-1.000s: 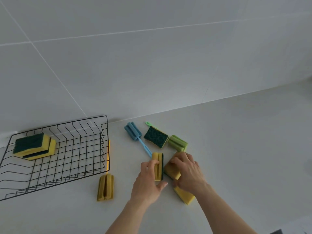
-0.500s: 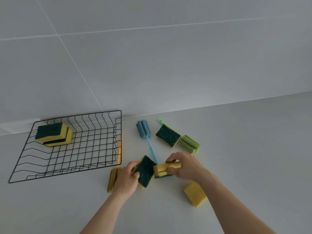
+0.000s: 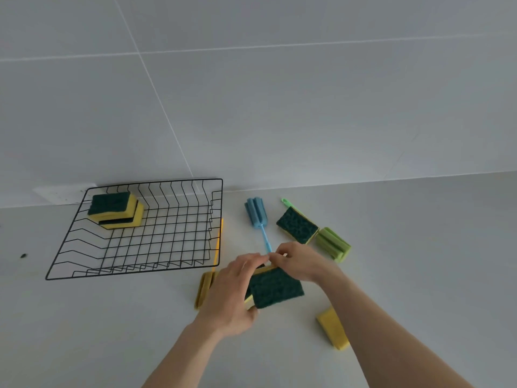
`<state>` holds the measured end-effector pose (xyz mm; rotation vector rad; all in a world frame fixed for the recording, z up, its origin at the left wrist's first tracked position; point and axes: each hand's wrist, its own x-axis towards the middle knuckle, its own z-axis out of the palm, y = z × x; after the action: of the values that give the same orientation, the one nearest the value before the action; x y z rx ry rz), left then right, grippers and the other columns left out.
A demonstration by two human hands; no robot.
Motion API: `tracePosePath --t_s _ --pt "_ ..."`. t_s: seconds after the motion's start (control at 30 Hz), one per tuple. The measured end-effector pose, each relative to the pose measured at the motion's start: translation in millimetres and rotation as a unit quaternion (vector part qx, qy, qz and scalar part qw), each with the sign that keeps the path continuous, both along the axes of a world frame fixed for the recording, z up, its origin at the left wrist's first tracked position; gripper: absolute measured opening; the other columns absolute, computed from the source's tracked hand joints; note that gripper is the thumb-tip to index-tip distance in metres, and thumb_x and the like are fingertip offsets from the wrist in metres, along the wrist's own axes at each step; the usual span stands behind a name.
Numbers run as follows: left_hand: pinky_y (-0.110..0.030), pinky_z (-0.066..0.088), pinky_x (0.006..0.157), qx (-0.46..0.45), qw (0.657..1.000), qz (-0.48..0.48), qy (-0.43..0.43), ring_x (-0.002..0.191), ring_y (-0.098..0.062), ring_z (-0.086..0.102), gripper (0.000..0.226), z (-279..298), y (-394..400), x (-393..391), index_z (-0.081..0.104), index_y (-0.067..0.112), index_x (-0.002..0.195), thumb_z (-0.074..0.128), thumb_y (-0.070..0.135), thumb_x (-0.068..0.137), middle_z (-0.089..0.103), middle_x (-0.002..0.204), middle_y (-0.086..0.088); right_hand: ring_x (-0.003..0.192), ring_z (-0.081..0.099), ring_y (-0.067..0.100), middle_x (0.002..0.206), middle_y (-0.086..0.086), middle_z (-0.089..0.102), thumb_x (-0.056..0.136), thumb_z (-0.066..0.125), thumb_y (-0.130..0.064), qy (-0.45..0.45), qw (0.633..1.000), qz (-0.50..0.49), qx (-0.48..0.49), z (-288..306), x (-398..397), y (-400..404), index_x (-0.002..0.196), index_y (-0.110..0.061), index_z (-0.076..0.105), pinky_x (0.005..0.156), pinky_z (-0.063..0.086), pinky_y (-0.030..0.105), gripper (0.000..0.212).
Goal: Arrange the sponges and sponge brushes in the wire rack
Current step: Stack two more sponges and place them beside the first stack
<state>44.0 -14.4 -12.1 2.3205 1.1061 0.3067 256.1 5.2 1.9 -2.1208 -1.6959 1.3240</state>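
Note:
The black wire rack [image 3: 84, 264] stands at the left with two stacked yellow-and-green sponges [image 3: 116, 210] in its far corner. My left hand [image 3: 232, 292] and my right hand [image 3: 299, 264] together hold stacked yellow-and-green sponges [image 3: 275, 288], green side up, just above the counter. A yellow sponge brush [image 3: 203, 288] lies next to the rack's right side. A blue sponge brush [image 3: 256, 211], another green-topped sponge [image 3: 297, 224], a green sponge brush [image 3: 333, 243] and a yellow sponge [image 3: 333, 327] lie around my hands.
A grey tiled wall [image 3: 279, 107] rises behind the pale counter [image 3: 419, 247]. A small dark speck [image 3: 23, 255] lies on the counter left of the rack.
Each hand picked up a sponge from the counter. They then brought the two sponges together into one stack, green side up. The view shifted left towards the rack.

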Motion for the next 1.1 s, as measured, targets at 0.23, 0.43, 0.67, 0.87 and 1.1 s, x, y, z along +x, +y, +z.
tracePosePath --t_s 0.23,0.43,0.67,0.87,1.1 --pt "-0.025 0.039 0.097 0.023 0.994 0.104 0.009 0.112 -0.006 0.044 0.084 -23.6 -25.2 -3.5 0.033 0.035 0.136 0.071 0.063 0.067 0.046 0.127 0.016 0.096 0.060 0.022 0.105 0.002 0.064 0.094 0.045 -0.063 -0.011 1.000 0.011 0.002 -16.2 -19.7 17.4 0.094 -0.024 0.063 0.083 0.049 0.040 0.043" --pt "-0.024 0.041 0.089 0.048 0.972 0.231 0.007 0.106 -0.012 0.045 0.067 -30.8 -28.4 1.0 0.042 0.027 0.129 0.070 0.054 0.075 0.050 0.119 0.010 0.095 0.063 0.023 0.105 0.002 0.067 0.098 0.051 -0.048 0.044 0.993 -0.073 0.080 -13.5 -18.7 15.0 0.107 -0.025 0.065 0.085 0.052 0.040 0.028" --pt "-0.038 0.046 0.095 0.082 0.958 0.253 0.108 0.109 -0.024 0.051 0.077 -42.7 -21.0 -7.0 0.044 0.014 0.131 0.067 0.061 0.075 0.058 0.118 -0.003 0.103 0.058 0.014 0.122 -0.009 0.058 0.083 0.065 -0.006 -0.009 0.993 0.069 0.101 -12.7 -20.8 9.6 0.133 -0.039 0.052 0.089 0.053 0.042 0.061" --pt "-0.038 0.041 0.100 0.058 0.959 0.220 0.169 0.111 -0.025 0.051 0.088 -41.3 -15.3 -10.8 0.045 0.017 0.131 0.079 0.055 0.060 0.061 0.114 0.000 0.121 0.049 0.025 0.143 -0.005 0.042 0.070 0.078 -0.007 -0.114 0.946 0.270 0.141 -8.5 -36.8 7.2 0.148 -0.038 0.024 0.084 0.054 0.044 0.101" --pt "-0.036 0.041 0.098 0.065 0.966 0.188 0.166 0.107 -0.022 0.052 0.086 -39.8 -13.7 -11.0 0.045 0.027 0.128 0.086 0.053 0.056 0.062 0.109 0.005 0.097 0.055 0.023 0.123 0.000 0.047 0.075 0.080 -0.011 -0.183 0.924 0.275 0.189 -19.1 -38.4 -3.9 0.135 -0.024 0.035 0.066 0.051 0.036 0.076"
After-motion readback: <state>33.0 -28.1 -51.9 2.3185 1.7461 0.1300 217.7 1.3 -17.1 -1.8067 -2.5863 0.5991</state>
